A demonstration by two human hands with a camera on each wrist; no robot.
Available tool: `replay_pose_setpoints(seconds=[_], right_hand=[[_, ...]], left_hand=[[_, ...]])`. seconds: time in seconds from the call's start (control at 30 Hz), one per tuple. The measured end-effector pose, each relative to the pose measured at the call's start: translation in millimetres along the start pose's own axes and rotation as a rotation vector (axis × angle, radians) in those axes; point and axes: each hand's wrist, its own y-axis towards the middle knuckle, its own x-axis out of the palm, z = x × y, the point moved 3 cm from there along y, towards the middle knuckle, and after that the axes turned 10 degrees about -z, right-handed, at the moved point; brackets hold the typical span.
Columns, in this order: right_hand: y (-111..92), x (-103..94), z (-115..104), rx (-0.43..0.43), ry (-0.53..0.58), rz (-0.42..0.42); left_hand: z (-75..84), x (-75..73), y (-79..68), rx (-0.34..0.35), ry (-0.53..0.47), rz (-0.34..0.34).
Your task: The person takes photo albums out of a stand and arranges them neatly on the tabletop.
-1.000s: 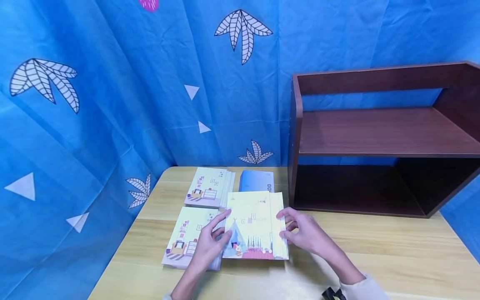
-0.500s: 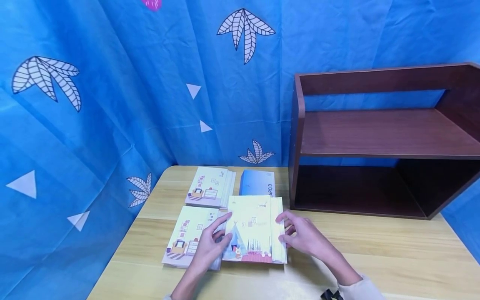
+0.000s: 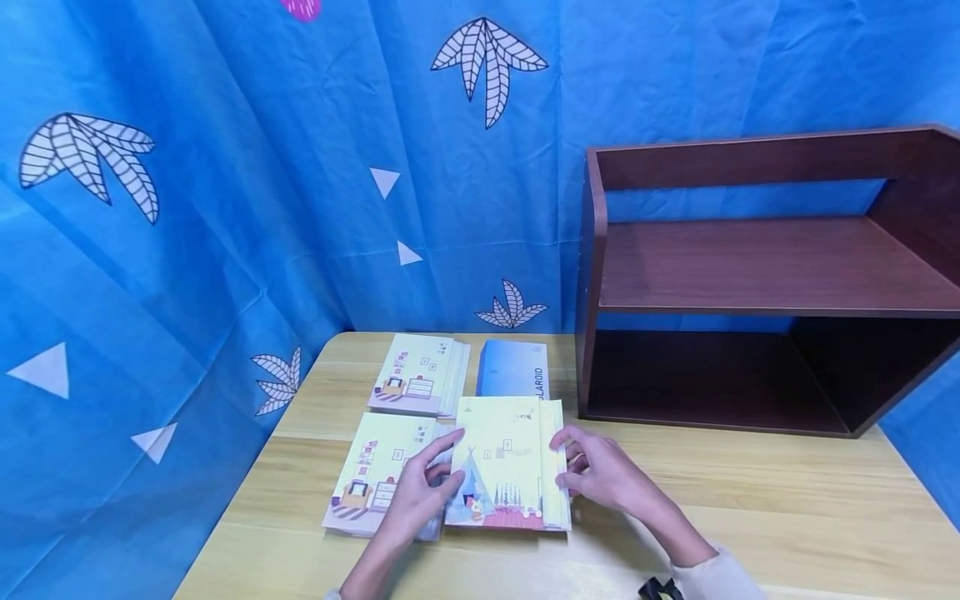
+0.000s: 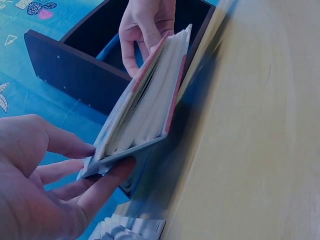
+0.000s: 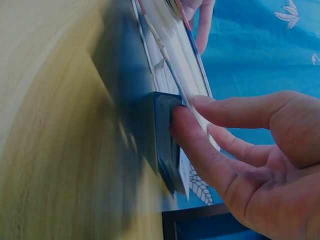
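A cream photo album (image 3: pixel 506 467) with a blue tent and a pink rug on its cover is held between both hands, tilted above the table. My left hand (image 3: pixel 422 490) pinches its left edge, thumb on one side and fingers on the other, as the left wrist view shows. At the opposite edge my right hand (image 3: pixel 603 473) pinches the covers, with the thick pages (image 4: pixel 150 110) fanned a little between them. Close behind it lies a blue album (image 3: pixel 513 367), partly hidden by the held one. Its dark end (image 5: pixel 167 135) appears below the fingers in the right wrist view.
Two piles of cream albums with a chair picture lie on the left, a rear pile (image 3: pixel 412 375) and a front pile (image 3: pixel 375 475). A dark brown two-level shelf (image 3: pixel 750 312) stands at the back right of the wooden table (image 3: pixel 750 492). Blue curtains (image 3: pixel 300 208) surround it.
Both hands have brought the tent album slightly nearer the person and downward, showing more of the blue album behind. The grip is unchanged, and the piles stay put.
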Motion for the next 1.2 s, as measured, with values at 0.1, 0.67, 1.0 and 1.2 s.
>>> replay_pose_setpoints(seconds=[0.1,0.67,1.0,1.2], right_hand=[[0.1,0.2,1.1,0.011,0.001,-0.008],[0.1,4.7,12.3,0.034,-0.054,-0.04],[1.1,7.0,14.1,0.038,-0.074,-0.052],[0.0,8.0,14.7,0.053,-0.096,-0.035]], left_hand=[[-1.0,-0.1,0.2,0.004,-0.001,-0.011],[-6.4,-0.1,-2.1,-0.031,0.037,-0.093],[-9.4,0.9,-3.7,-0.059,0.061,-0.12],[-8.8,1.7,-5.4,-0.068,0.098,-0.135]])
